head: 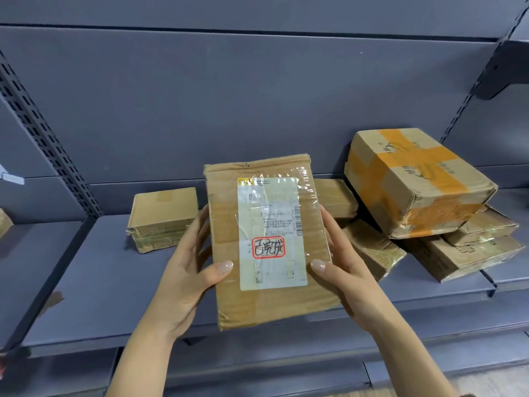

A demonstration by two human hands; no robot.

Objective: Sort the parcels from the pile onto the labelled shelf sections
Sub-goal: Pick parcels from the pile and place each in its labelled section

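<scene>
I hold a flat brown cardboard parcel [226, 245] upright in front of the grey shelf [94, 282], its white shipping label with a red stamp facing me. My left hand [186, 276] grips its left edge, thumb on the front. My right hand [343, 279] grips the right edge the same way. A small brown box [163, 219] stands alone on the shelf to the left. The pile lies at the right: a large box with orange tape [415, 181] on top of several flatter parcels [472, 253].
Slotted grey uprights [48, 144] frame the shelf bay, with a grey back panel behind. Another shelf section lies at the far left, with a parcel corner [4, 224] showing. A lower shelf edge [257, 365] runs below my wrists.
</scene>
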